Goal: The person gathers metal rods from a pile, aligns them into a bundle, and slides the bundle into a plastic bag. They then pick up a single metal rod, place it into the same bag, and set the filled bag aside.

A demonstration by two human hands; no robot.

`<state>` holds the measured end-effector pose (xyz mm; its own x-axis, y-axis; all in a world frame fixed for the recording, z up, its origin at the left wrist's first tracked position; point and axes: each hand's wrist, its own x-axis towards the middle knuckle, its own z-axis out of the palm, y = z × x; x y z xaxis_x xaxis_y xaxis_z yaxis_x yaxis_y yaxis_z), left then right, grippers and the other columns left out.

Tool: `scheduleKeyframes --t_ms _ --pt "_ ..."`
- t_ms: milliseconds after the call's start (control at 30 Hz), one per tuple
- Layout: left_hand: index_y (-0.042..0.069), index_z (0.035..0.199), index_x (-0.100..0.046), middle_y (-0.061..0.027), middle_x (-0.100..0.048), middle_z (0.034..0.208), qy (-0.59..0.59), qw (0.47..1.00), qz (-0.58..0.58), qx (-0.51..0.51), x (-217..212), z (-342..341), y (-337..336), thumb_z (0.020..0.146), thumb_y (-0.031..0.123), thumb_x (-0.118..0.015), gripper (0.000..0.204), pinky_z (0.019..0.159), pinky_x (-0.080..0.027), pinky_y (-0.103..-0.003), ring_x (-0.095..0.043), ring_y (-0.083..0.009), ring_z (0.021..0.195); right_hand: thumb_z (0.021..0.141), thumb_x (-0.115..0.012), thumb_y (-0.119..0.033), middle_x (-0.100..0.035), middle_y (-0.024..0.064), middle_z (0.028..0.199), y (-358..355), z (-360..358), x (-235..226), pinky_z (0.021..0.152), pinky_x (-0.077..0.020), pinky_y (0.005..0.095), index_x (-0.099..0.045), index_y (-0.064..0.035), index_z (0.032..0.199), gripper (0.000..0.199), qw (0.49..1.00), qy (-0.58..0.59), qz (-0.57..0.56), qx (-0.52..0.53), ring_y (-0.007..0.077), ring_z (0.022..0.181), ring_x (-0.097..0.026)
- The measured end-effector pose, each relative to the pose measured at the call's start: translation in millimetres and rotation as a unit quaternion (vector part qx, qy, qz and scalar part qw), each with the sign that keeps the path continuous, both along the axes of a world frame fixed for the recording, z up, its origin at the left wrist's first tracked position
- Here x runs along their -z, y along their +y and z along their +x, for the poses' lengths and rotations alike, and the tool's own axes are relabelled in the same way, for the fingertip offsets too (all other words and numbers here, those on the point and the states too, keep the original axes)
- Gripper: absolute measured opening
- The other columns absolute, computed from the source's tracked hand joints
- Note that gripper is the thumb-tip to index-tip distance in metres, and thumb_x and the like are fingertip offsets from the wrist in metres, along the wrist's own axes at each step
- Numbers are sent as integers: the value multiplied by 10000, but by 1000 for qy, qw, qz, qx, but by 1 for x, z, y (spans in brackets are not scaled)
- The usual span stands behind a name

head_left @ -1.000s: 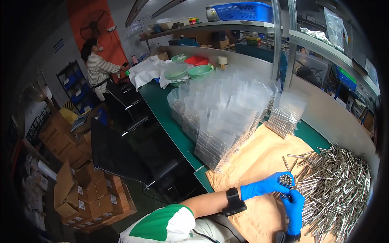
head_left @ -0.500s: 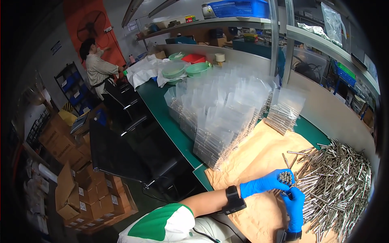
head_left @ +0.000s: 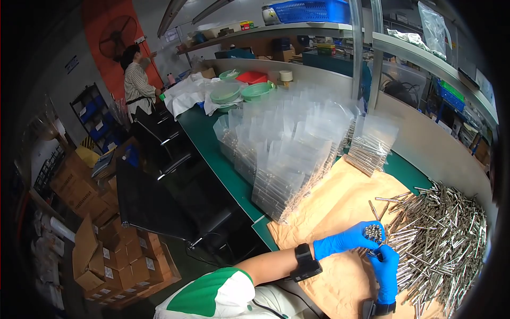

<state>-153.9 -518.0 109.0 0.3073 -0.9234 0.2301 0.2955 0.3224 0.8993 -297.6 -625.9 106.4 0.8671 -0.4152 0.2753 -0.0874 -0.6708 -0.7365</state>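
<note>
Blue-gloved, my left hand point(head_left: 342, 240) is closed around a bundle of slim metal rods point(head_left: 373, 232), whose round ends stick out above the fingers. My right hand point(head_left: 387, 268), in the same kind of glove, meets it from below, its fingers curled against the lower part of the bundle. Just where its fingertips lie is partly hidden. Both hands are over crumpled brown paper point(head_left: 340, 268). To their right spreads a large heap of loose metal rods point(head_left: 441, 239), with a few strays close to the bundle.
Many clear plastic bags of rods point(head_left: 281, 186) stand packed beyond the paper, with another bag point(head_left: 370, 146) to their right. Green basins point(head_left: 226, 91) and a red tray point(head_left: 252, 77) sit farther along the green table point(head_left: 204, 139). Left are black chairs point(head_left: 154, 196), cartons point(head_left: 125, 260) and another person point(head_left: 139, 82).
The person at the far left has shifted rightward and turned, an arm now raised toward the wall. My hands keep nearly the same hold and place; the view has shifted slightly.
</note>
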Motion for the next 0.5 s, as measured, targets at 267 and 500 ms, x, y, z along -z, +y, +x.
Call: scheduleKeyframes --t_ms 267,500 --pt "52 1006 -564 -17 -589 901 0 1000 2 6 2 0 1 686 23 -703 350 808 -439 -245 -535 -90 851 657 -711 -29 -540 110 614 6 1 -6 506 -412 290 -545 2 702 175 1000 -7 -7 3 178 531 -514" --pt "45 1026 -559 -21 -587 923 -15 1000 0 6 1 3 0 693 25 -698 361 815 -440 -246 -531 -90 873 671 -687 -12 -518 99 586 6 3 -9 502 -401 276 -546 21 701 148 1000 -14 10 6 129 514 -465"
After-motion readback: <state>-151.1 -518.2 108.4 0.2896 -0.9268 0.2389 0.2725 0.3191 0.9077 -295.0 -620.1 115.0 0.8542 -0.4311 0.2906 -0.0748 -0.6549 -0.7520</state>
